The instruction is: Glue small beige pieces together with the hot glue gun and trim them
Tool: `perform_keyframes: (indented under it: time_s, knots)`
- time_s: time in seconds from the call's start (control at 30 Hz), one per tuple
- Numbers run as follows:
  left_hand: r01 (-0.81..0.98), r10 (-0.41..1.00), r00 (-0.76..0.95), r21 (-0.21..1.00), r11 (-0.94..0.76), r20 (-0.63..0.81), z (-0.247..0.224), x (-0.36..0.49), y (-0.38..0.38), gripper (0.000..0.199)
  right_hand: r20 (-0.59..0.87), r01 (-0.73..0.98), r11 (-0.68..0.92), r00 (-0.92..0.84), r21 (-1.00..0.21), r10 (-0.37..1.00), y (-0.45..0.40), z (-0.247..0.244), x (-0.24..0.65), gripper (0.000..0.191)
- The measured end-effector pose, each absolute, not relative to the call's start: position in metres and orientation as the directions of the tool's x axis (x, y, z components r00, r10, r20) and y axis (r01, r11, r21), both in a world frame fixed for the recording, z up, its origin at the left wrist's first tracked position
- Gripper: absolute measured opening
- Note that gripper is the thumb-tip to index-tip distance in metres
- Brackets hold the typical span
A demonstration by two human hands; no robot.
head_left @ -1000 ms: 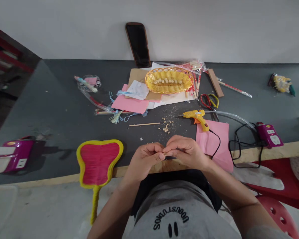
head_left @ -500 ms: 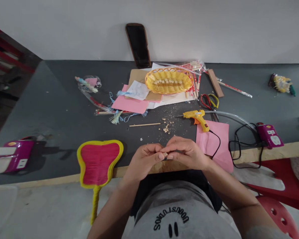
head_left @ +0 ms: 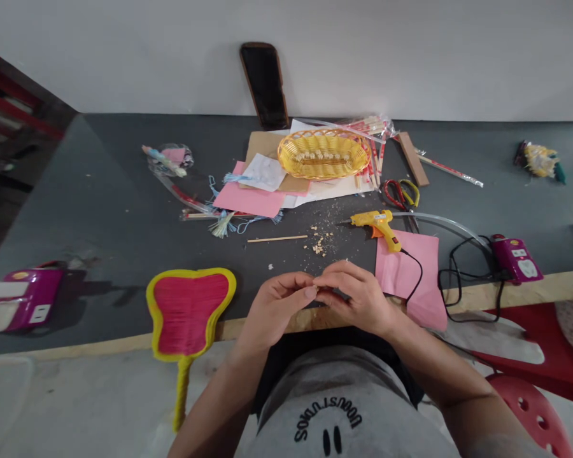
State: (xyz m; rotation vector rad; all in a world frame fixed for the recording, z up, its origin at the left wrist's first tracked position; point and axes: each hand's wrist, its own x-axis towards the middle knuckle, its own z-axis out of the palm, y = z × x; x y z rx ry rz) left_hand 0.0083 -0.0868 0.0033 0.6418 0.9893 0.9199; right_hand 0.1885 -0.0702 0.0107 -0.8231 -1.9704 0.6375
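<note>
Fingers [head_left: 309,292] of the left hand [head_left: 277,305] and right hand [head_left: 359,298] pinch close together on a tiny tan bit [head_left: 316,289]. It sits between both hands, so neither is nearer. It is mostly hidden, so I cannot tell which way its long side points. The hands are at the front edge of the gray table [head_left: 114,191]. Crumbs [head_left: 319,248] lie just past them. A thin stick [head_left: 277,239] lies sideways beyond the left hand. A yellow glue gun [head_left: 378,221] lies beyond the right.
</note>
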Motion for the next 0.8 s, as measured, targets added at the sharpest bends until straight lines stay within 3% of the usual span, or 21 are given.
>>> perform_keyframes:
  time_s: [0.27, 0.47, 0.63, 0.7, 0.8]
  knots:
    - [-0.319, 0.891, 0.166, 0.832, 0.454, -0.423, 0.006, 0.006, -0.085, 0.023, 0.409, 0.443, 0.537, -0.356, -0.717, 0.840, -0.069, 0.011, 0.223, 0.038]
    - [-0.237, 0.884, 0.217, 0.856, 0.460, -0.415, 0.004, 0.005, -0.086, 0.021, 0.223, 0.605, 0.203, -0.043, -0.770, 0.974, -0.059, 0.010, 0.287, 0.030]
    - [-0.202, 0.878, 0.253, 0.865, 0.459, -0.407, 0.006, 0.010, -0.085, 0.021, 0.130, 0.691, -0.063, 0.224, -0.720, 0.966, -0.053, 0.003, 0.329, 0.020]
    - [-0.202, 0.873, 0.248, 0.859, 0.470, -0.420, 0.008, 0.013, -0.084, 0.022, 0.040, 0.694, -0.133, 0.227, -0.707, 0.973, -0.051, -0.007, 0.341, 0.027]
    - [-0.200, 0.875, 0.252, 0.862, 0.466, -0.414, 0.011, 0.016, -0.084, 0.021, -0.088, 0.762, -0.170, 0.148, -0.625, 0.985, -0.051, -0.023, 0.351, 0.052]
